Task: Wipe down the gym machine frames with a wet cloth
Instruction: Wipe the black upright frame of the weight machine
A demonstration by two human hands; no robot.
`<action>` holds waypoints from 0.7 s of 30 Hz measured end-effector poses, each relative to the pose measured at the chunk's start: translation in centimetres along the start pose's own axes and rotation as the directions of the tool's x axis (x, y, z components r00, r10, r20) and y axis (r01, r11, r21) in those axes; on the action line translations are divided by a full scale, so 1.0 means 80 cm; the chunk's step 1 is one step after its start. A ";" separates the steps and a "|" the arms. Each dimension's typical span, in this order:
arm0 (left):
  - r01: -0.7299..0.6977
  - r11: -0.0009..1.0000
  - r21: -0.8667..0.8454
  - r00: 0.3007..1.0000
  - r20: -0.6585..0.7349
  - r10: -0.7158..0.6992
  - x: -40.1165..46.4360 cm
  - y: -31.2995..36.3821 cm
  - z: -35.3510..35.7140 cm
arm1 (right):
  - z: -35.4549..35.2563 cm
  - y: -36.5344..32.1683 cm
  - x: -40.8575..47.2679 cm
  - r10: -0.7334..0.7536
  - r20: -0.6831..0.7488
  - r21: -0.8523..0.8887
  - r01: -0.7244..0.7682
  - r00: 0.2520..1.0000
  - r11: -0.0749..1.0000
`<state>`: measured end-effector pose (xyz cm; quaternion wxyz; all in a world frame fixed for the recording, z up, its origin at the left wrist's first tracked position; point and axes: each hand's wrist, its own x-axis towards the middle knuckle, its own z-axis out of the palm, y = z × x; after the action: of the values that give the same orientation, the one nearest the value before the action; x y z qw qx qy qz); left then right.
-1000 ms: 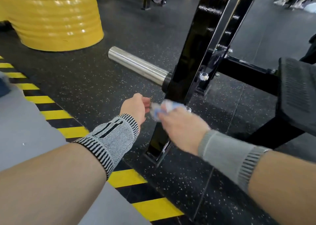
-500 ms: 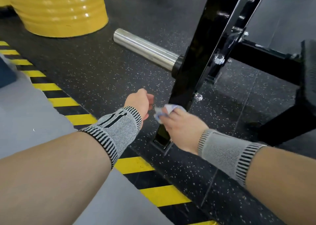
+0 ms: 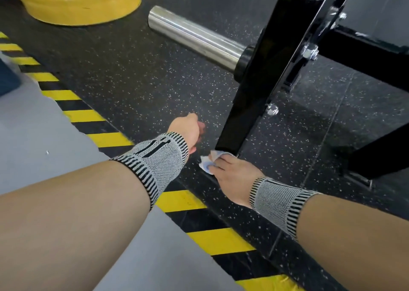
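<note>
1. At the foot of the black frame point(image 3: 261, 73), near frame centre, sits the cloth point(image 3: 207, 163): white with a bluish patch, bunched, touching the upright's lower end.
2. Right hand point(image 3: 230, 175) grips the cloth, fingers curled over it, pressing it against the frame base where the upright meets the floor point(image 3: 137, 87).
3. Left hand point(image 3: 188, 130) hovers at 10 o'clock from the cloth, just beside it, apart from the frame. Fingers loosely curled; nothing seen in them.
4. Both wrists wear grey knit bands with black stripes: left band point(image 3: 157, 158), right band point(image 3: 278, 202).
5. Frame upright leans, running from the cloth toward 1 o'clock. Bolts point(image 3: 309, 51) show on its right edge.
6. Chrome sleeve point(image 3: 194, 38) projects from the upright toward 10 o'clock, clear of the floor.
7. Yellow ribbed drum point(image 3: 77, 0) stands at 11 o'clock, well apart from the hands.
8. Floor: dark speckled rubber. Yellow-black hazard strip point(image 3: 106, 139) runs diagonally under the left forearm, bordering a grey mat point(image 3: 28, 127) at 8 o'clock.
</note>
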<state>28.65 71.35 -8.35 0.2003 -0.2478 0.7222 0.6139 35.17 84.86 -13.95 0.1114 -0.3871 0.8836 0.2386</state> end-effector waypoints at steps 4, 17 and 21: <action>0.014 1.000 0.001 1.000 -0.023 -0.014 0.008 -0.001 -0.006 | -0.017 -0.008 -0.038 -0.029 -0.039 0.041 0.031 0.999 0.999; 0.012 0.999 0.038 0.999 -0.034 -0.011 0.004 0.001 0.000 | -0.012 0.002 -0.020 0.122 -0.027 -0.061 -0.124 0.992 0.990; -0.006 0.999 0.049 1.000 -0.016 0.006 0.000 -0.002 0.000 | 0.005 -0.008 -0.006 -0.082 0.144 -0.105 0.098 0.986 0.990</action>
<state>28.71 71.32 -8.50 0.1987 -0.2456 0.7394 0.5946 35.96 85.01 -14.31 0.1618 -0.4148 0.8405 0.3087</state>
